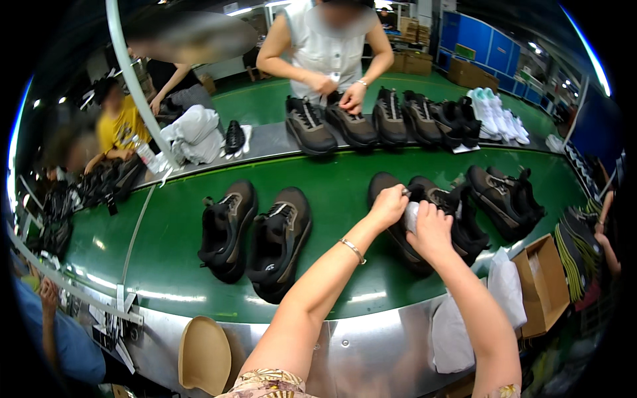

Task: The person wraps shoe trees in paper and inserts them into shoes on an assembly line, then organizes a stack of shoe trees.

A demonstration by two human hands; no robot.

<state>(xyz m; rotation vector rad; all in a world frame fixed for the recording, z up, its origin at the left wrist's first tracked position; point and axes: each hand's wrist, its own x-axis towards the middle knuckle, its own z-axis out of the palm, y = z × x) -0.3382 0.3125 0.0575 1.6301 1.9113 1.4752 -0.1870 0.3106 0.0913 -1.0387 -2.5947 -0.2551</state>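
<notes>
A dark brown and black sneaker [384,183] stands on the green belt in front of me, and both of my hands are over its opening. My left hand [388,207] pinches the upper at the tongue; the exact grip is partly hidden. In my right hand [432,232] is a white wad of paper [411,216], its fingers closed round it at the shoe's mouth. Right beside this shoe stands another dark sneaker [434,194], partly behind my right hand.
Two matching shoes [227,229] stand to the left on the belt [166,259], another pair [497,192] to the right. Across it, a person in a white vest handles a shoe in a row [391,119]. Near me lie a tan insole-shaped piece [204,355], white paper [453,331] and an open carton [541,285].
</notes>
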